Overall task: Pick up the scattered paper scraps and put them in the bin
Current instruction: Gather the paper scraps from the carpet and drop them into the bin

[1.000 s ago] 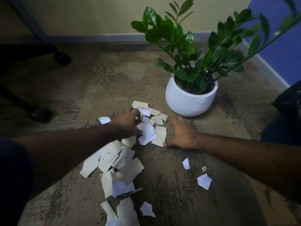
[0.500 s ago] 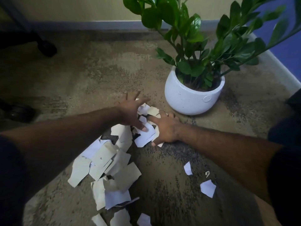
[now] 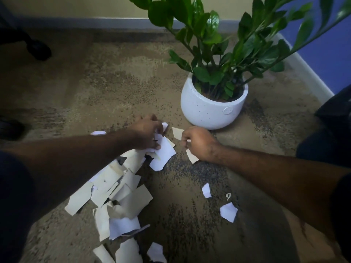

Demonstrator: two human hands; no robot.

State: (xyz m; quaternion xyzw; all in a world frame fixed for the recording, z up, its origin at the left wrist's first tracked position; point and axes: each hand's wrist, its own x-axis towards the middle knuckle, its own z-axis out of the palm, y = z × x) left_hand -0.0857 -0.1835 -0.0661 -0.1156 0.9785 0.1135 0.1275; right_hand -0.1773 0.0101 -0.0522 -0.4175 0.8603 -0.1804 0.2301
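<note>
A mottled tan carpet (image 3: 114, 82) fills the view, running to a grey skirting board (image 3: 76, 22) under a yellow wall. At the right edge a dark shape (image 3: 336, 111) is cut off by the frame and too dim to identify; dark wheeled legs (image 3: 38, 49) at upper left are also cut off.

A round white pot (image 3: 212, 107) stands on the carpet and holds a leafy green plant (image 3: 218, 44) whose top leaves leave the frame.

The paper scraps (image 3: 121, 188) lie on the carpet in a long heap running diagonally from just in front of the pot down toward the lower left, the lowest pieces cut by the bottom edge. The left forearm hides part of this heap. Three small stray scraps (image 3: 228, 211) lie apart to the right, below the right forearm.

The left hand (image 3: 146, 131) sits at the top of the heap, its fingers curled down onto white scraps, gripping them. The right hand (image 3: 197, 143), near it and just in front of the pot, is closed in a fist round cream scraps that stick out above and below it.
</note>
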